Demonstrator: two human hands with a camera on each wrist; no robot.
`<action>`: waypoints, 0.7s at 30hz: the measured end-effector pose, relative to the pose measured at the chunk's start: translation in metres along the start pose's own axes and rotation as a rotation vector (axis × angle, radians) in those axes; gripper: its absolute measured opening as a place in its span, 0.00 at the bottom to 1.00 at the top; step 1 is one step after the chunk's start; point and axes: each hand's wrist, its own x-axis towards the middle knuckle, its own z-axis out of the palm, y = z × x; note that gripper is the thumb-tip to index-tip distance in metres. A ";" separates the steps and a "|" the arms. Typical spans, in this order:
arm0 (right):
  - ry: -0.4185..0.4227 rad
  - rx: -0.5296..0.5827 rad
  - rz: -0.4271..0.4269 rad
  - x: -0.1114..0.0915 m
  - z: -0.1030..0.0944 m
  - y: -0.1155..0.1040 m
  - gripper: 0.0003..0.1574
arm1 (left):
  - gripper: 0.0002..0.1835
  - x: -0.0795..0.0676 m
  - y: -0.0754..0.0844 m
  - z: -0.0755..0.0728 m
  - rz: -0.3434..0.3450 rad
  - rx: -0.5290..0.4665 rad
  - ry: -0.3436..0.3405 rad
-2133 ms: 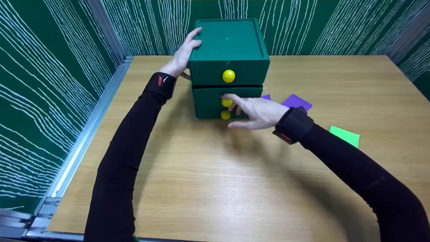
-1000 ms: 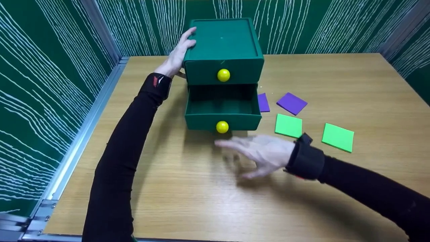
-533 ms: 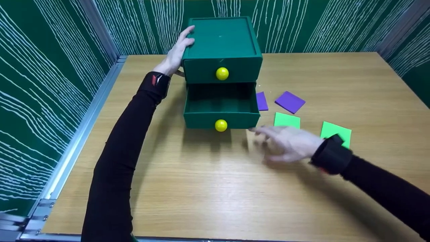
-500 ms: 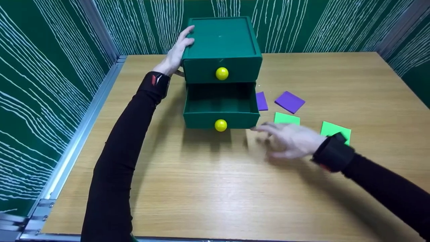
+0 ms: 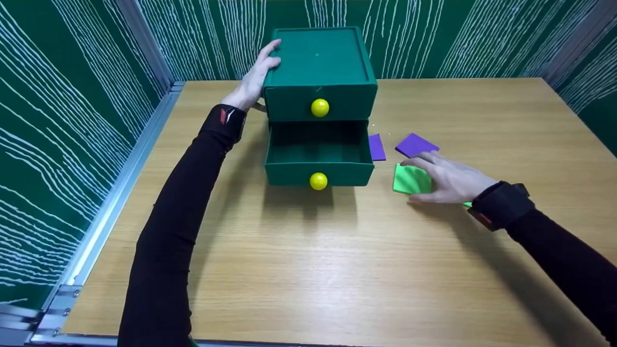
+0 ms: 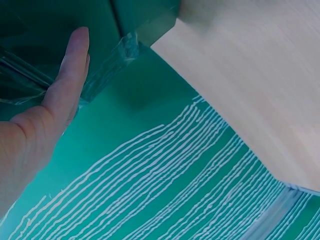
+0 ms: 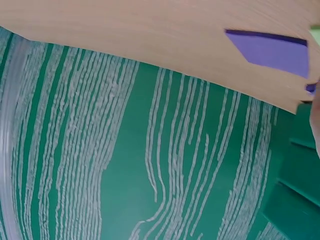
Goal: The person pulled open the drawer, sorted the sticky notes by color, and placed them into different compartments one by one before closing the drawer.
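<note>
A green drawer box with yellow knobs stands at the back of the table. Its lower drawer is pulled out and bare inside; the upper one is closed. My left hand rests against the box's left side, fingers reaching over the top edge. In the left wrist view that hand lies along the box wall with a straight finger. My right hand hovers at a bright green square pad, fingertips over its far edge and thumb by its near edge. Only a finger shows in the right wrist view.
Behind the right hand lies a purple square pad. Another purple pad sits against the box's right side. A second green pad is mostly hidden under the right wrist. Green walls with white streaks enclose the table.
The lower drawer has come out toward me. My right hand has left its knob and moved right, to the nearer green pad. My left hand has stayed on the box.
</note>
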 end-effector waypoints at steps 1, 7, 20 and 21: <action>-0.013 -0.003 0.007 0.000 0.001 0.002 0.44 | 0.34 0.000 0.000 0.000 0.003 -0.002 0.002; -0.073 0.003 0.029 0.001 0.003 0.006 0.34 | 0.34 -0.001 0.002 0.000 0.014 0.006 0.011; -0.113 0.091 0.018 0.007 -0.001 -0.001 0.35 | 0.34 0.000 0.001 -0.001 -0.012 0.003 0.000; -0.117 0.091 0.010 0.007 -0.001 -0.002 0.34 | 0.34 0.000 0.001 0.000 -0.015 0.004 -0.001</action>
